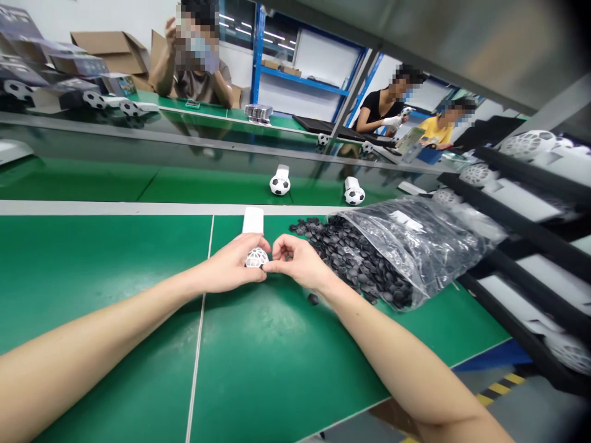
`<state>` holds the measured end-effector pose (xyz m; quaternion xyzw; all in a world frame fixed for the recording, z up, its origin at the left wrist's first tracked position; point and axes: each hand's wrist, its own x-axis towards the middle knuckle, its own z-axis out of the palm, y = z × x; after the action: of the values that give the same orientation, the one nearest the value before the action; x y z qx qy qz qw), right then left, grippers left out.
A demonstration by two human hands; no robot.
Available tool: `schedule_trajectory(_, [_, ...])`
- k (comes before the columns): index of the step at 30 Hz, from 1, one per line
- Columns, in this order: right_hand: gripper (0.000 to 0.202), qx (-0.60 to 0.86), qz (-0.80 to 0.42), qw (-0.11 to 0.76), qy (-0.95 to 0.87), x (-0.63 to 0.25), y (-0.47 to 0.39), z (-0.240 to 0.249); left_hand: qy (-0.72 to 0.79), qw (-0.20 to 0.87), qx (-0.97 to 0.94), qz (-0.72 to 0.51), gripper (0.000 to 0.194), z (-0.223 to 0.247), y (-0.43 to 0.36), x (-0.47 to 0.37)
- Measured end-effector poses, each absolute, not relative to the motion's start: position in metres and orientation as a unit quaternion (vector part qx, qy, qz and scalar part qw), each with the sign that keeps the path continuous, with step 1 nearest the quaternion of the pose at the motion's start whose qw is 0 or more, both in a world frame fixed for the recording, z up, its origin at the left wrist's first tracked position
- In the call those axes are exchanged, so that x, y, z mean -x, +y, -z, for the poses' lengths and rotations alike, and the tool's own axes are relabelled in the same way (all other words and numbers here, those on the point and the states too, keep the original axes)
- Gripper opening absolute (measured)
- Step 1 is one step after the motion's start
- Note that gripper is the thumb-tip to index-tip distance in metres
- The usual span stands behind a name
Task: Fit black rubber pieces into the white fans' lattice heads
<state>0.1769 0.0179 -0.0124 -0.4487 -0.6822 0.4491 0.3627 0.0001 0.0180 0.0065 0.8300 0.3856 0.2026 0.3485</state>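
My left hand [235, 261] is wrapped round a white football-shaped piece [256, 257] with an open lattice surface. A flat white handle [253, 220] extends from it toward the far side of the table. At the right side of the lattice ball, my right hand [295, 258] has its fingertips pinched together. A small dark piece seems to be at those fingertips, by the ball's edge. Close to my right forearm lies a heap of small black pieces [355, 258], spilling from a clear plastic bag [425, 246]. One loose black piece [313, 299] lies nearer to me.
Two white pieces with black-patched footballs [279, 183] [354, 194] sit on the green belt beyond the pale table edge [115, 208]. Black trays [517, 258] of white lattice pieces are stacked at right. Several co-workers [196, 61] sit across the line. Cardboard boxes [111, 52] stand far left.
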Motion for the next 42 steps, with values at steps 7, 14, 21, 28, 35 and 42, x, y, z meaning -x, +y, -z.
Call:
schedule_trajectory(7, [0.035, 0.6, -0.028, 0.195, -0.775, -0.204, 0.049, 0.024, 0.374, 0.34, -0.846, -0.167, 0.035, -0.008, 0.011, -0.004])
schedule_trajectory(14, [0.021, 0.588, 0.024, 0.067, -0.806, -0.207, 0.036, 0.01, 0.352, 0.367, -0.851, -0.131, 0.041, -0.016, 0.014, 0.004])
schedule_trajectory(21, [0.019, 0.597, -0.016, 0.122, -0.793, -0.206, 0.037, 0.012, 0.396, 0.346, -0.841, -0.125, 0.047, -0.011, 0.025, 0.014])
schedule_trajectory(28, [0.012, 0.577, -0.077, 0.16, -0.797, -0.213, 0.041, 0.02, 0.446, 0.308, -0.808, -0.232, 0.04, 0.002, 0.024, 0.006])
schedule_trajectory(35, [0.014, 0.546, -0.144, 0.177, -0.806, -0.226, 0.038, 0.021, 0.403, 0.28, -0.835, -0.247, 0.046, 0.004, 0.023, 0.007])
schedule_trajectory(42, [0.015, 0.511, -0.175, 0.236, -0.807, -0.22, 0.027, 0.01, 0.37, 0.287, -0.829, -0.306, 0.046, 0.015, 0.026, 0.006])
